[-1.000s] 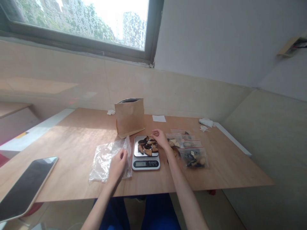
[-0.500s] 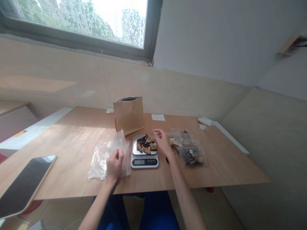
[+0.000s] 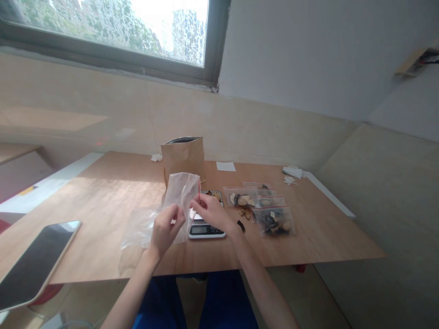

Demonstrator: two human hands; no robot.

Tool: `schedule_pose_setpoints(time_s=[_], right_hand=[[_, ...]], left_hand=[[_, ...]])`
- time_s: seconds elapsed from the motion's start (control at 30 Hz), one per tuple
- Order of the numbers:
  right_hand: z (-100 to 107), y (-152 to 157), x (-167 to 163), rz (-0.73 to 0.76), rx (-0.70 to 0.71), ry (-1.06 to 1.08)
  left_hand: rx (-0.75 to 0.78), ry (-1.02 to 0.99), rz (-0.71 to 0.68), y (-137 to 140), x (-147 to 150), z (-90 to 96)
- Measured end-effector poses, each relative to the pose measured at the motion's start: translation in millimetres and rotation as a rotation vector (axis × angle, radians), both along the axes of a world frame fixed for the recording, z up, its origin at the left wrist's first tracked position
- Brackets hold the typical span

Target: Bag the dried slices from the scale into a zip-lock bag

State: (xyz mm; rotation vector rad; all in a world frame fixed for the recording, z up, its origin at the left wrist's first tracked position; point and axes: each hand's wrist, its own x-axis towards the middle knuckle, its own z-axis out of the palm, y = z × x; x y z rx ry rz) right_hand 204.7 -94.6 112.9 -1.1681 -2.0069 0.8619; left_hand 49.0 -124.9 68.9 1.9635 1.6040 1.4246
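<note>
A clear zip-lock bag [image 3: 181,186] with a red strip along its mouth is raised in front of me. My left hand [image 3: 166,228] is closed on its near side, fingers curled. At the red-edged mouth, my right hand [image 3: 214,212] pinches the plastic. Behind them sits a white kitchen scale [image 3: 207,232], its display lit but too small to read surely. Dried brown slices [image 3: 216,195] lie on its pan, mostly hidden by my right hand and the bag. More clear plastic bags [image 3: 137,226] lie flat to the left of my left hand.
A brown paper pouch [image 3: 183,157] stands open behind the scale. To the right lie several filled zip-lock bags [image 3: 276,221], with loose slices [image 3: 245,213] and a dark piece [image 3: 241,225] nearby. A phone [image 3: 37,262] rests at the left edge; white paper [image 3: 225,166] lies at the back.
My right hand has moved left from beside the pan to the bag's mouth. My left hand has lifted the bag slightly and shifted right, and the bag now covers part of the scale.
</note>
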Motion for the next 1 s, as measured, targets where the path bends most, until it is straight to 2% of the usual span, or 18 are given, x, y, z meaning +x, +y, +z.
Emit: schedule_pose_setpoints(time_s=[0.13,0.23,0.33,0.47,0.7,0.87,1.0], right_hand=[[-11,6,10,-0.107,-0.044,-0.019],[-15,8,14,-0.087,-0.099,0.028],[-15,8,13,-0.087,-0.126,0.094],[-11,8,9,-0.102,-0.139,0.171],[-12,10,13,-0.169,-0.081,0.227],[-14,13,14,-0.235,-0.039,0.231],[-12,15,18,-0.292,0.033,0.199]], left_hand=[[0.080,-0.149,0.279,-2,-8,5.9],[0.093,-0.157,0.367,0,-12,16.6],[0.085,-0.112,0.337,5,-13,24.6],[0.076,-0.014,0.290,10,-15,25.1],[-0.238,0.122,0.212,13,-25,13.3],[-0.287,0.177,0.214,13,-28,3.3],[-0.386,0.209,0.199,13,-31,-7.7]])
